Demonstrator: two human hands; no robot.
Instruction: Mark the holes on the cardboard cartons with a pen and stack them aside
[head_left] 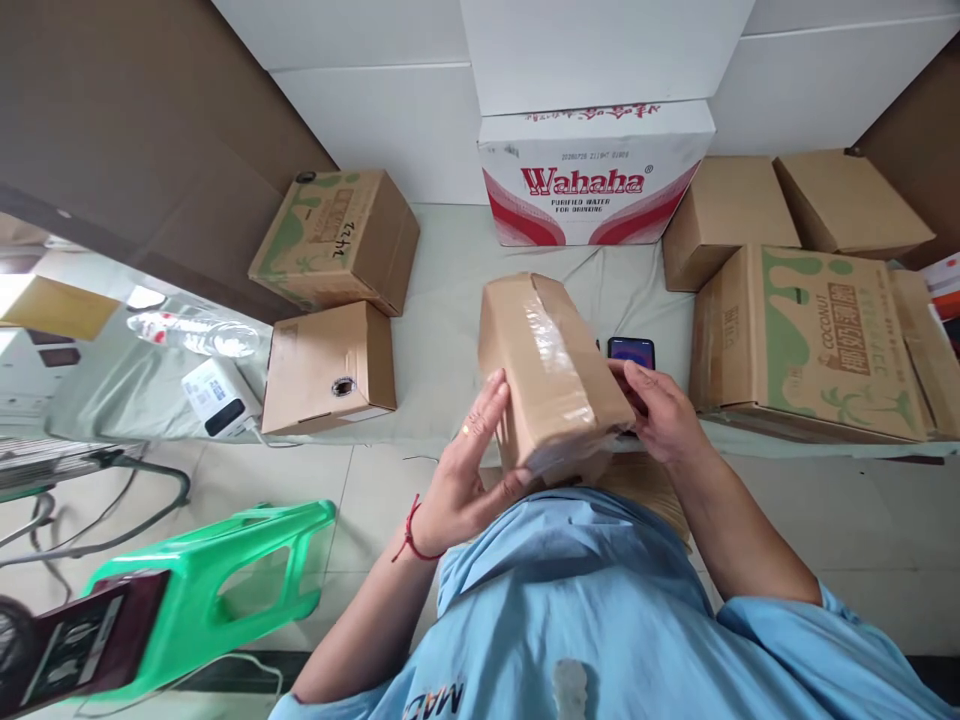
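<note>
A brown cardboard box (517, 340) with clear tape along its top is tilted in front of my body, at the table's near edge. My left hand (480, 465) grips its left side, fingers along the wall and thumb at the near lower corner. On the opposite side, my right hand (656, 405) holds the box's right edge, with some fingertips hidden by the box. Loose clear tape or film shows at the box's near end. Just beyond my right hand lies a phone (631, 350) with a lit screen.
Cartons (337, 240) and a small box (322, 370) stand at left, near a white power bank (219, 395) and a plastic bottle (195, 333). A Wahaha carton (592, 185) is at the back. Coconut cartons (832, 340) fill the right. A green stool (217, 590) stands lower left.
</note>
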